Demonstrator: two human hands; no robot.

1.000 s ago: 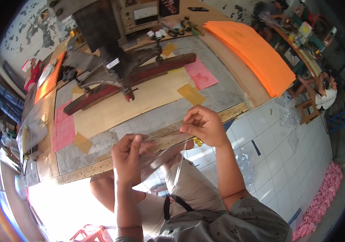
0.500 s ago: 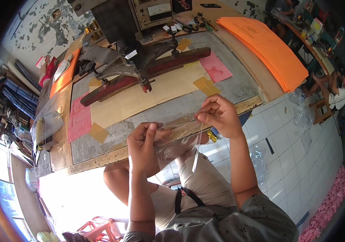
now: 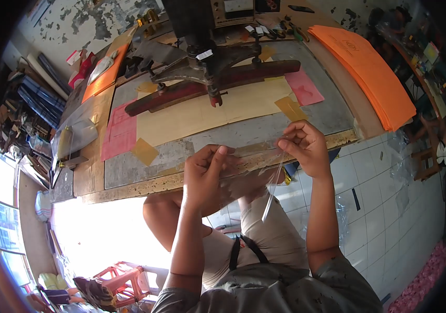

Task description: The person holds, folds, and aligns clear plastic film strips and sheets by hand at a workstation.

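A clear plastic sheet [image 3: 251,183] hangs between my two hands over the table's front edge, its outline hard to make out. My left hand [image 3: 206,169] pinches its left side between thumb and fingers. At its upper right corner my right hand [image 3: 306,148] has thumb and fingertips closed on it. A narrow pale strip of the plastic [image 3: 272,201] dangles below the right hand. Beyond the hands, a press with a dark red bar [image 3: 223,83] stands over a long yellowish sheet [image 3: 207,115], which is taped down on the grey plate [image 3: 181,151].
Orange sheets [image 3: 364,73] lie stacked at the table's right. Pink paper [image 3: 119,135] and brown tape [image 3: 145,152] lie at the yellowish sheet's left end. Pliers and scissors [image 3: 291,28] rest at the back. A wooden stool [image 3: 425,163] and another person [image 3: 444,141] are at far right.
The view has shifted, so the table and press appear farther right and higher. Both hands still hold the plastic sheet, about the same distance apart.
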